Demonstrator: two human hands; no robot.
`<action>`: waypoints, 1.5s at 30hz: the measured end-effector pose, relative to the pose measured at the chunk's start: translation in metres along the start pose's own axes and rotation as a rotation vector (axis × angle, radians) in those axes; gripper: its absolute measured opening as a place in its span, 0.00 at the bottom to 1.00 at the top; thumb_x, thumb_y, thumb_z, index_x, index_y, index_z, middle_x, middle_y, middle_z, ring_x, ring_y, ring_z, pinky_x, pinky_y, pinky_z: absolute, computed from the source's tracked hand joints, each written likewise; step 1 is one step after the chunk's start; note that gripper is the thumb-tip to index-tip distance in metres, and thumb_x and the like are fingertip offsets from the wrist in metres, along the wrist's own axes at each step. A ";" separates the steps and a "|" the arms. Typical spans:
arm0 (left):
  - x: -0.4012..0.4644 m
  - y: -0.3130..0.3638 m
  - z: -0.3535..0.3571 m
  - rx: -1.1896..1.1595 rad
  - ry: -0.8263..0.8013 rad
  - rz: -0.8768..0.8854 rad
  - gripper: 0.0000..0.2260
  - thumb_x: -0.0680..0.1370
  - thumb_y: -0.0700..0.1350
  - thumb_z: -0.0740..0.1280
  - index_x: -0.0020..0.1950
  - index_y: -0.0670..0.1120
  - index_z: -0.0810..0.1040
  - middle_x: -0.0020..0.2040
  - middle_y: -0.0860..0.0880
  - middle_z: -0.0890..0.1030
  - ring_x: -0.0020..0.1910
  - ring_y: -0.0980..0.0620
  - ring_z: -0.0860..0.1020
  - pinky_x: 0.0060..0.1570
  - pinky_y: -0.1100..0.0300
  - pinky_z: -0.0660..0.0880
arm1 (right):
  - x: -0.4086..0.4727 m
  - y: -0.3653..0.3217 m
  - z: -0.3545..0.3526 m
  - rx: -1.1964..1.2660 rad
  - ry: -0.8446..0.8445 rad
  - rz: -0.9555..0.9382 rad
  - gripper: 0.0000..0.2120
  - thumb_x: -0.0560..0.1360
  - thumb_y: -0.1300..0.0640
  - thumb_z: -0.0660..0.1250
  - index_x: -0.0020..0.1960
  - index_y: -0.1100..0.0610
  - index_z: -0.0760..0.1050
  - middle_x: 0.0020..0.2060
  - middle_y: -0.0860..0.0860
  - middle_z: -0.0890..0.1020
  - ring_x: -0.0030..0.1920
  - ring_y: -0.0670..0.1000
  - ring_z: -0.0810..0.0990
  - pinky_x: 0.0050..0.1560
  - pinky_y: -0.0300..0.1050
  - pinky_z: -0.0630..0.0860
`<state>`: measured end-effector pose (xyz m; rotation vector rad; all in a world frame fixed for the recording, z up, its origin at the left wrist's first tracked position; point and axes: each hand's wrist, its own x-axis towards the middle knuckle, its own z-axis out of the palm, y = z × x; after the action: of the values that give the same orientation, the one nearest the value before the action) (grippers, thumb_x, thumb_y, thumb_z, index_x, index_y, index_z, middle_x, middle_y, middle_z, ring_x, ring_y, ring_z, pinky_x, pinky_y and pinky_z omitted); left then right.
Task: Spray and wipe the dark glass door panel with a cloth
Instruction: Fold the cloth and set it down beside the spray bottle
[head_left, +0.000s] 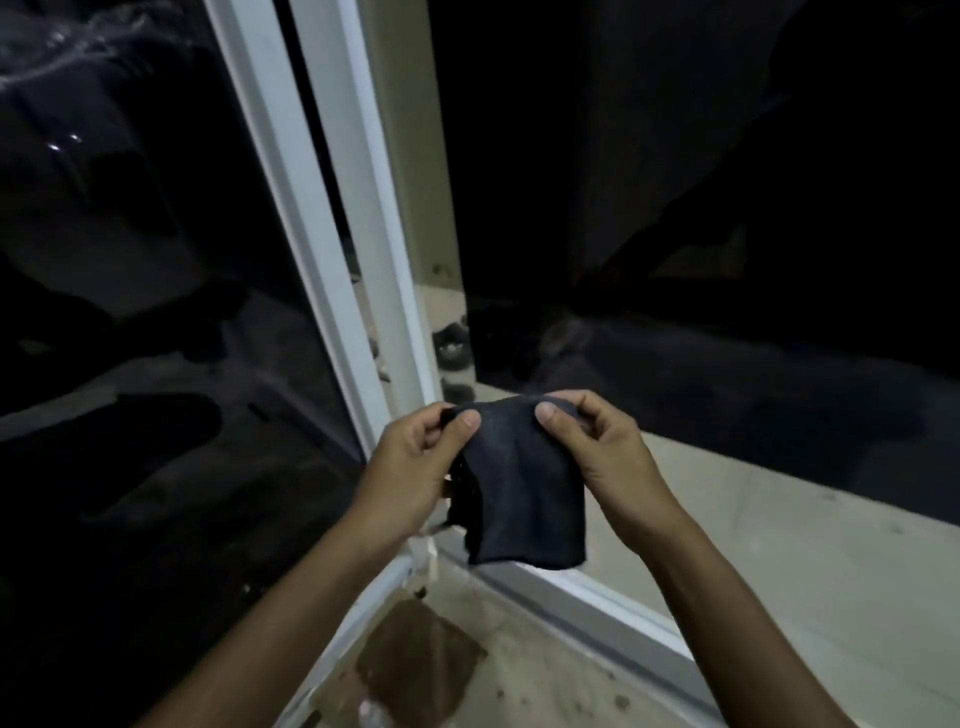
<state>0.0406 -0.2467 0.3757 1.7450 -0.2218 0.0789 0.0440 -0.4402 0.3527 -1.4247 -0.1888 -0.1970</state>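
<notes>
Centre of the frame: left hand and right hand each pinch a top corner of the dark cloth, which hangs between them. Dark glass door panel fills the left; white frame beside it; speckled floor below.

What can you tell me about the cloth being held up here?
The cloth is a small, dark, soft-looking fabric piece with a ragged left edge. It hangs loosely, pinched along its top edge by the left hand and right hand, thumbs in front. It is held in the air before the white door frame, apart from the dark glass panel.
</notes>
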 end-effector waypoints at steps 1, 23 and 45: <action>-0.003 -0.011 -0.008 0.016 0.031 -0.009 0.11 0.82 0.47 0.65 0.52 0.43 0.84 0.43 0.44 0.86 0.42 0.48 0.84 0.39 0.56 0.79 | 0.000 0.015 0.007 0.016 -0.028 0.038 0.09 0.79 0.57 0.71 0.53 0.62 0.81 0.44 0.54 0.86 0.45 0.47 0.84 0.44 0.38 0.79; -0.081 -0.287 -0.082 0.231 0.067 -0.426 0.18 0.77 0.58 0.66 0.44 0.43 0.81 0.35 0.46 0.79 0.38 0.53 0.75 0.41 0.51 0.76 | -0.033 0.256 0.090 -0.209 -0.254 0.596 0.07 0.83 0.60 0.66 0.51 0.57 0.83 0.43 0.52 0.87 0.45 0.50 0.85 0.43 0.40 0.78; -0.085 -0.460 -0.124 0.388 0.216 -0.668 0.03 0.79 0.44 0.71 0.49 0.44 0.81 0.48 0.44 0.84 0.48 0.45 0.81 0.50 0.53 0.78 | -0.033 0.410 0.142 -1.025 -0.455 0.359 0.21 0.82 0.49 0.65 0.74 0.50 0.69 0.63 0.53 0.77 0.62 0.55 0.76 0.64 0.55 0.75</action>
<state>0.0546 -0.0382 -0.0608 2.0934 0.5717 -0.1878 0.1122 -0.2439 -0.0295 -2.4834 -0.2073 0.3970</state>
